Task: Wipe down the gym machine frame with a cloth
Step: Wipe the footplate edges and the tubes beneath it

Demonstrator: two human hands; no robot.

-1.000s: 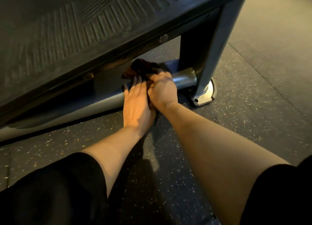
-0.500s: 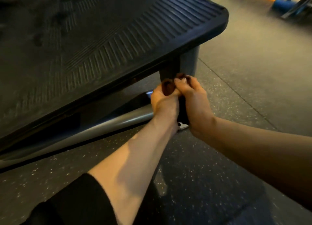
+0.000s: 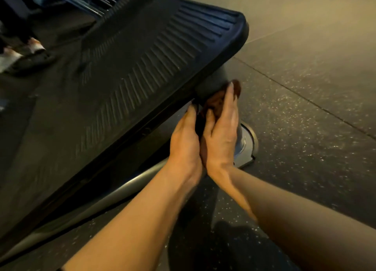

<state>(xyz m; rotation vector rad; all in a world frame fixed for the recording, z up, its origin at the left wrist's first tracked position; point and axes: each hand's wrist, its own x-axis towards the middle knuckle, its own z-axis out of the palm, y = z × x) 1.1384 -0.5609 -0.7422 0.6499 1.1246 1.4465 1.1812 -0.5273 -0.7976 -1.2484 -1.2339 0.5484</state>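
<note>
Hands meet palm to palm round a dark brown cloth [image 3: 218, 103], which sits against the grey upright metal post [image 3: 211, 84] of the gym machine frame, just under the corner of the black ribbed rubber platform [image 3: 142, 67]. The left hand [image 3: 184, 144] holds the cloth's near side with long fingers; the right hand [image 3: 222, 132] presses it with straight fingers reaching up the post. Beneath lie a round silver foot plate [image 3: 249, 146], a grey horizontal tube [image 3: 114, 195] and speckled black rubber floor [image 3: 305, 138].
</note>
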